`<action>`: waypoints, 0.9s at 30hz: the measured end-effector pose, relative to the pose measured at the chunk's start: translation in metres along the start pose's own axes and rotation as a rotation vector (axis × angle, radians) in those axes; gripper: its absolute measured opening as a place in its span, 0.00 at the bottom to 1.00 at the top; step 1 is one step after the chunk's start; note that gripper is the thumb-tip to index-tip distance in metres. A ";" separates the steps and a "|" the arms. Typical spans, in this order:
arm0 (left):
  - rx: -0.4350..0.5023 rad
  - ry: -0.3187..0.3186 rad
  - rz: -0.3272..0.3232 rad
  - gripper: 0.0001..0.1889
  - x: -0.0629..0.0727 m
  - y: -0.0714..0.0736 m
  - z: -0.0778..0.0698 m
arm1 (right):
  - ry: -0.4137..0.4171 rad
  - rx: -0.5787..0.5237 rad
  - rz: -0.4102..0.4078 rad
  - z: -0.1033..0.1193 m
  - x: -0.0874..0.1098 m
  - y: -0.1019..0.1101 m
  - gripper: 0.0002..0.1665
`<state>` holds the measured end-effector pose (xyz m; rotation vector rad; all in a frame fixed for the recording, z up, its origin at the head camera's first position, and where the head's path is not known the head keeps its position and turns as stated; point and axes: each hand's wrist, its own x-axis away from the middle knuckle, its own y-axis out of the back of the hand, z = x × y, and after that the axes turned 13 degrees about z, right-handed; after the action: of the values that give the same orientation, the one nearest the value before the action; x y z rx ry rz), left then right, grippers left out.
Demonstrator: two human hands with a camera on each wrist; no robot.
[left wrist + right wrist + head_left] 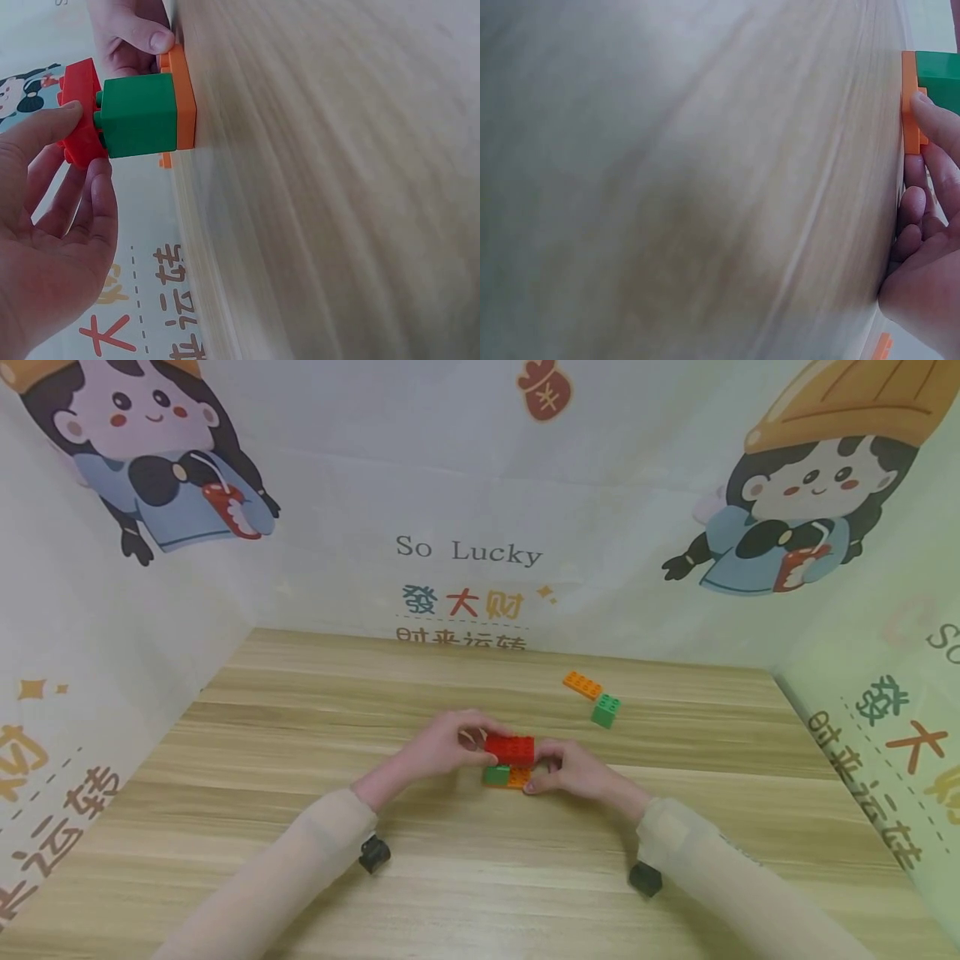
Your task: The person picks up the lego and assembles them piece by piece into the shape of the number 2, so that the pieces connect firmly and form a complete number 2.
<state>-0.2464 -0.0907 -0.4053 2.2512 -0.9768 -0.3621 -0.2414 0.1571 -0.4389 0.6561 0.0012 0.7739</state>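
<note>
Plate [185, 105]: green block [140, 116] aboard, right hand [570, 770] pinching!
Red brick [512, 749]: left hand [450, 742] pinching, looks unseated!
Spares: slab [582, 685], cube [606, 711] loose.

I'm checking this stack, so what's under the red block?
A green block, its studs partly showing, and below that an orange plate. The underside of the red block and any plate studs beneath the green block are covered.
</note>
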 end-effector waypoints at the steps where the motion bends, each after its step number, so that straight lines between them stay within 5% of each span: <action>1: 0.000 -0.002 -0.002 0.22 0.000 0.000 0.000 | -0.001 -0.002 0.000 0.000 0.000 0.000 0.17; 27: 0.051 -0.005 -0.048 0.19 0.009 -0.007 0.003 | -0.016 0.005 0.003 0.001 0.000 0.000 0.21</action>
<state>-0.2373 -0.0950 -0.4124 2.3240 -0.9460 -0.3680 -0.2411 0.1566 -0.4386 0.6672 -0.0126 0.7717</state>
